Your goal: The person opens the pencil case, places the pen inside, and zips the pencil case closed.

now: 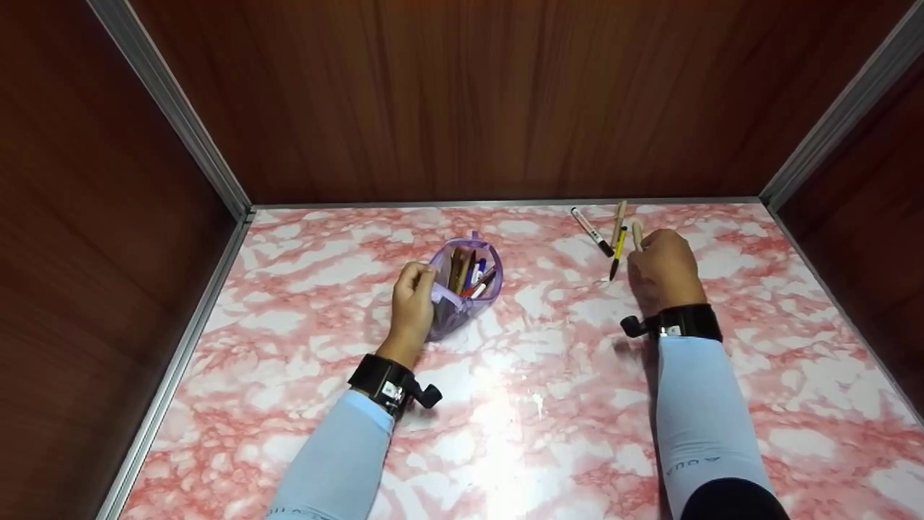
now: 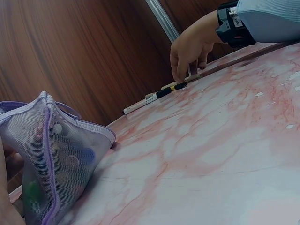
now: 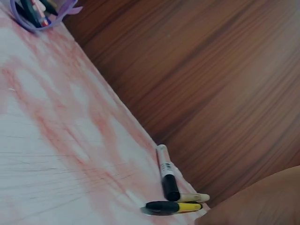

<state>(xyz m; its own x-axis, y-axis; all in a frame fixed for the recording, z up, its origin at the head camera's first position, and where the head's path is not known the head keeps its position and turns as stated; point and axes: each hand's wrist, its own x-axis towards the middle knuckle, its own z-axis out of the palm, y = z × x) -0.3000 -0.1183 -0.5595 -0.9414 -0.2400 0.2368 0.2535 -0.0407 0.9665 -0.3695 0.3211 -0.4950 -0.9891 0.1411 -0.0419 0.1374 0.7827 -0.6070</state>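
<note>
My left hand [image 1: 414,303] pinches the near left rim of a purple mesh pencil pouch [image 1: 449,325]. The pouch is unzipped and tilted, with several pens and markers [image 1: 469,274] inside. At the back right, my right hand [image 1: 665,266] reaches down and its fingertips pinch a beige marker [image 1: 637,235], whose lower end they hide. Just left of that hand lie a yellow pen with a black end [image 1: 618,253], another beige marker [image 1: 619,222] and a white marker with a black cap [image 1: 591,232]. The right wrist view crops most of the right hand [image 3: 262,201].
Dark wood-grain panels [image 1: 462,101] enclose the back and sides, joined by grey metal strips [image 1: 173,94]. The tabletop [image 1: 534,433] has a red and white marbled pattern and carries a bright glare in the middle.
</note>
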